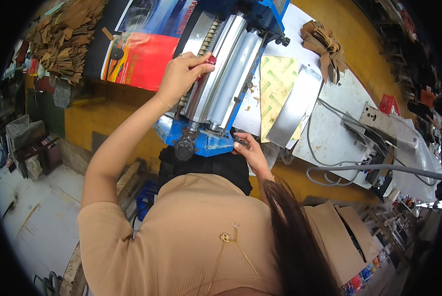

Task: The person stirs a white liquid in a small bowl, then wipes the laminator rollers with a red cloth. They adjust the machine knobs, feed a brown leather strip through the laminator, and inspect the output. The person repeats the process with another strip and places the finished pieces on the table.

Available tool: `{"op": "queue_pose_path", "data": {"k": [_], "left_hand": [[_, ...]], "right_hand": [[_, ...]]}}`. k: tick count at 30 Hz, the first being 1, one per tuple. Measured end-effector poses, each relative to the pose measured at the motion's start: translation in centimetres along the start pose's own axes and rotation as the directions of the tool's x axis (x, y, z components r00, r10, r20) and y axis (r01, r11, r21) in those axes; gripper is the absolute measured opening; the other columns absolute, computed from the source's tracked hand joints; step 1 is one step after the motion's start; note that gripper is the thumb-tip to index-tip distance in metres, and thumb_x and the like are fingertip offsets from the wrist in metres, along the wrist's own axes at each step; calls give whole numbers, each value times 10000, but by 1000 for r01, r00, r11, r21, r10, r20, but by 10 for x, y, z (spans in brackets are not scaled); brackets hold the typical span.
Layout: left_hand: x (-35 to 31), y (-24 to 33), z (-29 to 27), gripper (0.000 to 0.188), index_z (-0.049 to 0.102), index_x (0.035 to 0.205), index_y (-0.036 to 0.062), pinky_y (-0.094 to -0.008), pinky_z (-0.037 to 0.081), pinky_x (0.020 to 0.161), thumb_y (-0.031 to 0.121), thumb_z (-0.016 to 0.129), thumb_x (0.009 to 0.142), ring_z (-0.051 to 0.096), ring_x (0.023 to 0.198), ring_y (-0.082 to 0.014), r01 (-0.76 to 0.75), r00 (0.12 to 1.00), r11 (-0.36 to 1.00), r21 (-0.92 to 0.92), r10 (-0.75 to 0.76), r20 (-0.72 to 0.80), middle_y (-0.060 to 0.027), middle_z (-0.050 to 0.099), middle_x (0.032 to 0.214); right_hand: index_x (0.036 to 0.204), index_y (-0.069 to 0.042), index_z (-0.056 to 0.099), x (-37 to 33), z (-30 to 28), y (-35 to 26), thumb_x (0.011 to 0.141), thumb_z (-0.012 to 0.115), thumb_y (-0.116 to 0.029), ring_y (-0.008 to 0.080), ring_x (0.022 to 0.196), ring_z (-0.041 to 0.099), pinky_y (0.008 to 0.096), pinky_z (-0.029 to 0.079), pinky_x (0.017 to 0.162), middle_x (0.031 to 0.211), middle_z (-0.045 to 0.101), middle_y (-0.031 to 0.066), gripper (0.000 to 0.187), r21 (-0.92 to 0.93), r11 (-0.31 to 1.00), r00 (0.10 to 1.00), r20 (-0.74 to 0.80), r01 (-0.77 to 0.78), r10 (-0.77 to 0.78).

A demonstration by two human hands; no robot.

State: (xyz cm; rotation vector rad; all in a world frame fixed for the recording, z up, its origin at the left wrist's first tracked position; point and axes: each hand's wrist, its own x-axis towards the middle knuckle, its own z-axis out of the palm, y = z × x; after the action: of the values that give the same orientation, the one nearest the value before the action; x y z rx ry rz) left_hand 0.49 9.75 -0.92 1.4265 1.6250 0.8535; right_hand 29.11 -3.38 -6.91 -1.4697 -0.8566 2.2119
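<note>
A blue-framed roller machine (220,146) with shiny metal rollers (226,54) lies in front of me. My left hand (182,75) reaches over its left side, thumb and forefinger pinching a small dark-red rounded piece (211,60) beside the rollers. Whether that piece is fixed to the machine I cannot tell. At the near right corner of the blue frame, the fingers of my right hand (251,152) are closed around a small black knob (239,141). Another black knob (185,144) sticks out of the machine's near end, untouched.
Brown leather pieces are heaped in a large stack (65,42) at the far left and a smaller bundle (324,47) at the far right. A red printed sheet (149,59) lies left of the machine. Rightward are a yellow patterned sheet (276,84), a metal plate (296,106) and grey cables (379,168).
</note>
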Motion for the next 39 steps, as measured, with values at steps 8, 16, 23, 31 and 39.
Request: {"op": "queue_pose_path", "data": {"k": [8,16,23,31,39], "left_hand": [[-44,7,-13,363,673,1116,57,-281,424,631,235,726,803,515,670,-141,69,995,995,77,-74,70,-90,539,711],[-3,9,-1,344,690,1068,48,-340,434,641,291,694,825,562,672,-222,1,999,993,122,4,-34,-153,562,697],[-61,10,-15,337,697,1052,43,-348,438,607,251,727,789,557,637,-235,33,998,993,115,-39,49,-141,570,700],[8,15,5,309,707,1027,44,-364,440,621,265,693,811,580,651,-256,-60,992,991,116,72,-105,-160,597,720],[-33,18,-6,376,702,1014,15,-378,454,622,324,708,800,592,665,-283,-2,1000,970,242,10,-30,-173,594,732]], "right_hand": [[1224,-10,497,3,-2,-2,895,652,-182,122,893,572,282,492,816,1034,591,57,403,-23,1000,1000,8,-11,11],[1230,-13,499,1,-2,-2,889,659,-188,130,867,581,277,490,805,1009,597,59,415,-42,999,1000,10,-4,4],[1221,-13,510,3,-2,-5,890,659,-194,127,866,580,274,491,804,1016,597,61,406,-50,999,1000,17,-10,11],[1217,-4,509,1,0,-3,889,659,-173,120,873,577,269,491,803,1042,588,59,399,-34,999,1000,-5,1,-1],[1214,-15,513,3,0,-1,896,648,-159,121,915,574,277,501,813,1063,575,60,374,2,1000,1000,3,14,-14]]}}
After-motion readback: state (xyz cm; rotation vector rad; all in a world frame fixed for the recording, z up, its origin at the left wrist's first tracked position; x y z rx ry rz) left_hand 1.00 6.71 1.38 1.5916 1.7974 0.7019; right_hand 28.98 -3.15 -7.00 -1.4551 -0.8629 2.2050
